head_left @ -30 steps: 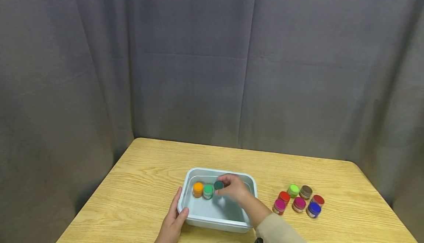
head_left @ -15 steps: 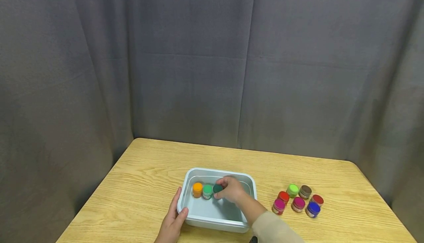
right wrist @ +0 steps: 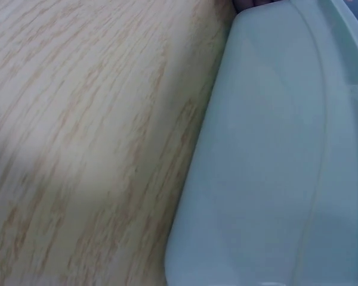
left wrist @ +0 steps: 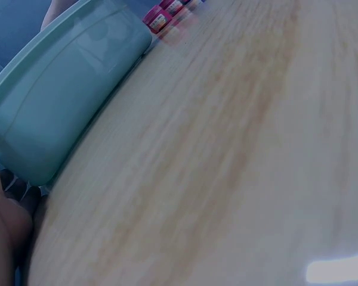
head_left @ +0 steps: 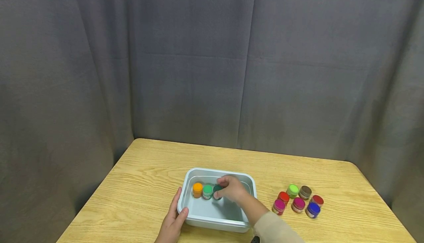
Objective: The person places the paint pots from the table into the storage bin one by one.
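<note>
A pale blue-grey plastic tub point(head_left: 212, 219) sits on the table, its outer wall point(right wrist: 262, 149) filling much of the right wrist view. My left hand point(head_left: 171, 221) holds the tub's left end, thumb at the front corner and fingers along the side. Inside, my right hand point(head_left: 234, 190) pinches a small dark green paint jar point(head_left: 217, 188) between thumb and fingers, partly hiding it. That jar stands at the right end of a row, beside a green jar point(head_left: 207, 191) and an orange jar point(head_left: 197, 190). Both wrist views hide the tub's contents.
Right of the tub stand several more jars: light green point(head_left: 293, 190), brown point(head_left: 305, 192), red point(head_left: 283, 198), dark red point(head_left: 317, 200), blue point(head_left: 313, 210) and magenta ones point(head_left: 298, 204). A grey curtain point(head_left: 192, 88) hangs behind the wooden table point(head_left: 132, 199).
Over the last second my right hand has lowered the dark green jar slightly and brought it closer to the green jar. My left hand keeps its hold on the tub.
</note>
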`<state>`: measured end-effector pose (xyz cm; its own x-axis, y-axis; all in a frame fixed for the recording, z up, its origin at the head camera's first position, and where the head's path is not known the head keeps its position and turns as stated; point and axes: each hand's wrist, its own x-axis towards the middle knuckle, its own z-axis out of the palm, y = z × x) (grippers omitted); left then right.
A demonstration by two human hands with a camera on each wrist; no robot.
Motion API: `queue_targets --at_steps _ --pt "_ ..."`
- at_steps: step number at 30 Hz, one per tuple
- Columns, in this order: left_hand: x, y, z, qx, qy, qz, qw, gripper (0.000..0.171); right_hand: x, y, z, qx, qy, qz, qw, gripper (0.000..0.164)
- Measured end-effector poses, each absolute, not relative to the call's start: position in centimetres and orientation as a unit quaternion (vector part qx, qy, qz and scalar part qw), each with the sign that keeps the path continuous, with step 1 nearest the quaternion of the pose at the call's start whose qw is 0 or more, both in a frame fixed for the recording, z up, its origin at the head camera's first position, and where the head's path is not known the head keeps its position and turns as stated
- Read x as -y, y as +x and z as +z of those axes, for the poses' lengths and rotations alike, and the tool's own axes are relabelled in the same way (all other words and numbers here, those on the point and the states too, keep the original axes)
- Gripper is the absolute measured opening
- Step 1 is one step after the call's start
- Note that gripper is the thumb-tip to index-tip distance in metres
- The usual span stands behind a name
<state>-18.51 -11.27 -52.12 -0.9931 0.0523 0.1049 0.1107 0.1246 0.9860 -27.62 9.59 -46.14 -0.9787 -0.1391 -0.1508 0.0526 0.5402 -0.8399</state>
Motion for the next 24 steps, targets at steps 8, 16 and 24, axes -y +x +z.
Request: queue_targets --at_steps 8,16,24 --pt "11.3 -18.6 -52.1 0.752 -0.057 -0.656 0.026 0.066 -10.2 -27.3 -45.0 -0.872 -0.014 -0.479 0.099 0.04" --pt "11.3 -18.5 -52.0 0.75 -0.054 -0.658 0.026 0.066 -11.3 -26.3 -43.4 -0.86 -0.019 -0.502 0.085 0.041" --pt "11.2 -18.5 -51.9 0.744 -0.053 -0.666 0.019 0.067 -13.0 -25.7 -42.4 -0.855 -0.015 -0.515 0.063 0.041"
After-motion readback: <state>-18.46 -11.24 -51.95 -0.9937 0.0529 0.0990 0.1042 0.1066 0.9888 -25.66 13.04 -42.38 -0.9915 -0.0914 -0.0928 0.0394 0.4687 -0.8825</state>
